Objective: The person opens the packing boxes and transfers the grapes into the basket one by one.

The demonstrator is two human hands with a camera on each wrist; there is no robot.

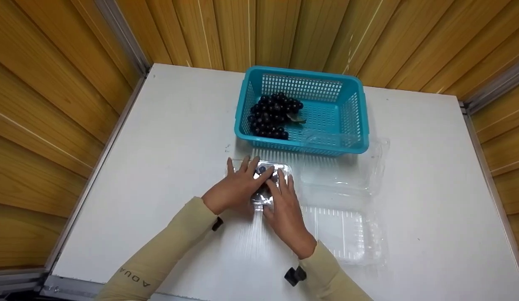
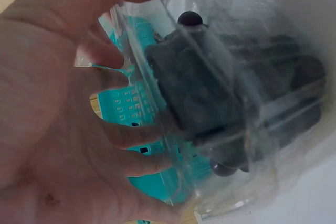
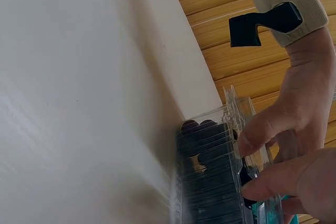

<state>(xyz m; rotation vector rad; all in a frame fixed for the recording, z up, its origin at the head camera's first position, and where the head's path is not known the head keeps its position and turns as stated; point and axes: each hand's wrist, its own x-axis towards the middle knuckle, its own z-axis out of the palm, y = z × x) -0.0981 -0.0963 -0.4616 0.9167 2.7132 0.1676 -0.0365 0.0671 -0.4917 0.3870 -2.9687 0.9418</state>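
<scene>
A clear plastic clamshell box (image 1: pixel 263 200) stands on the white table with dark grapes (image 3: pixel 207 150) inside, seen through its ribbed wall. Both hands lie over its lid. My left hand (image 1: pixel 236 190) presses on the left part of the lid with spread fingers reaching to the far edge. On the right side, my right hand (image 1: pixel 286 211) touches the lid with fingers extended, its thumb low at the near edge. The two hands nearly meet over the middle. In the left wrist view, fingertips (image 2: pixel 152 166) lie against the clear plastic.
Behind the box stands a turquoise basket (image 1: pixel 301 144) holding bunches of dark grapes (image 1: pixel 269 115) and a leaf. To the right lies another clear plastic container (image 1: pixel 338 234), open, its far half against the basket's front. Wood-patterned walls (image 1: pixel 276 33) enclose the table.
</scene>
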